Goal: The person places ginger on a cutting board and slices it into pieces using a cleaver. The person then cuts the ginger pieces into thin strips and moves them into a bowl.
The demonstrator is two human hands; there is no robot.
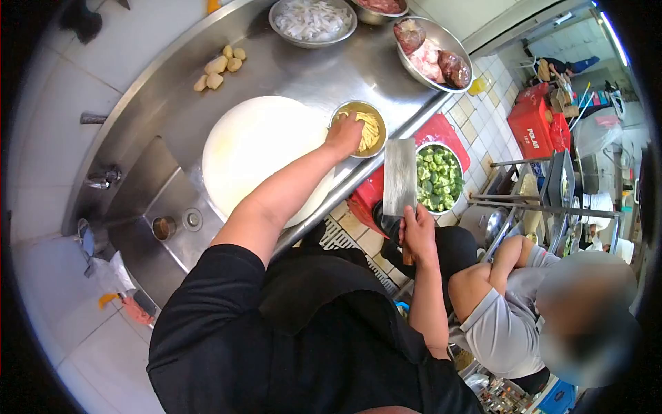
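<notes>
Right hand (417, 234) is clenched on cleaver (400, 179) handle, the proper hold; likely heavy, stiff. Left hand (345, 133) is curled over soft strips (371, 131); grip unclear.

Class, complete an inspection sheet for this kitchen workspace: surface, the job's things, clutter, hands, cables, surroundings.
Surface: steel counter with a sink.
Job's things: round white board; small bowl of yellow strips; cleaver.
Clutter: pale peeled chunks; bowls of white slices, meat, greens.
Hands: left hand in the small bowl; right hand grips the cleaver.
Cables: nothing seen.
Surroundings: seated co-worker; red crate; tiled floor.
</notes>
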